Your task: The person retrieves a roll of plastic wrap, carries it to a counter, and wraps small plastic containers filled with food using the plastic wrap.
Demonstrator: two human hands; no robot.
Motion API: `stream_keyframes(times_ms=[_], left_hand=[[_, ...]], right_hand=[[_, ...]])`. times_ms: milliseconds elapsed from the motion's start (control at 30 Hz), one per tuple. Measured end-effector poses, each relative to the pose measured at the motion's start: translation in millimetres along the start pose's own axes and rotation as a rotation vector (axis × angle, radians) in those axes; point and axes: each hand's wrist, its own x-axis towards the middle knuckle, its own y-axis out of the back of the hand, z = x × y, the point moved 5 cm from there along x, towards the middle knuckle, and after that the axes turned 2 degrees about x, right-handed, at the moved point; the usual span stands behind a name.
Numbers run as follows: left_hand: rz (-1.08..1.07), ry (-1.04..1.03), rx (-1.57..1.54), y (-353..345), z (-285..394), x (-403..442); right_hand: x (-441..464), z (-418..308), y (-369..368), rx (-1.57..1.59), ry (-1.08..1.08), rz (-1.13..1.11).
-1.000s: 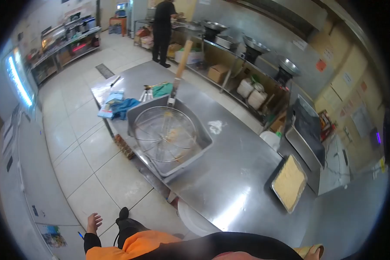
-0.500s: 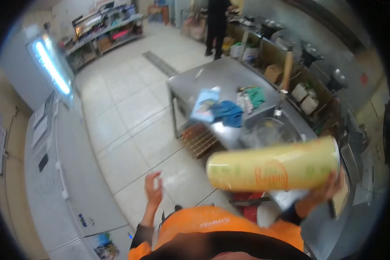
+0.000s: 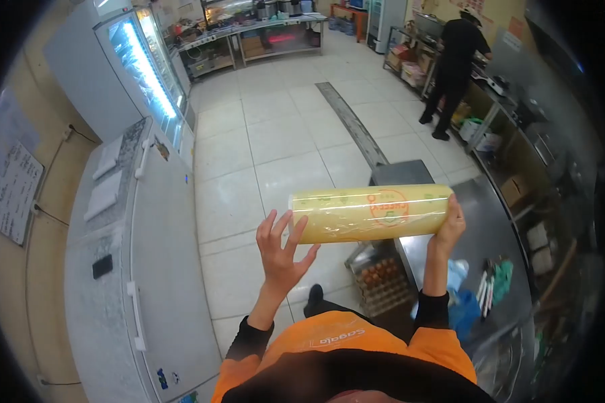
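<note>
within right grip [image 3: 450, 228] | yellow roll [image 3: 363, 215], right end | left grip [image 3: 279, 254] opposite

We assess this as a commercial kitchen. We record a lit, glass-doored refrigerator [image 3: 144, 70] at upper left and a stainless-steel worktable [image 3: 491, 232] at right. Egg trays [image 3: 382, 282] sit low, right of centre. A drain channel [image 3: 353, 124] runs through the tiled floor [image 3: 282, 164]. At upper right, a person in dark clothing [image 3: 450, 74] stands beside a long counter [image 3: 507, 105].
</note>
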Motion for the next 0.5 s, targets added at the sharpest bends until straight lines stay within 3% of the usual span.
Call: stream_keyframes(times_ms=[67, 300, 433, 500], left_hand=[[-0.068, -0.039, 0.073, -28.2, -40.0, 33.4], [0.02, -0.223, 0.247, -149.6, -182.5, 169.9], [0.002, -0.333, 0.192, -260.1, -268.7, 245.6], [-0.035, -0.393, 0.121, -328.2, -310.9, 290.2]], right_hand=[[26.8, 42.7, -41.9, -0.012, -0.038, -0.043], [146.3, 196.5, -231.1, -0.045, -0.19, -0.121], [227.6, 285.6, -301.2, -0.056, -0.195, -0.058], [276.9, 323.2, -319.6, -0.224, -0.126, 0.067]])
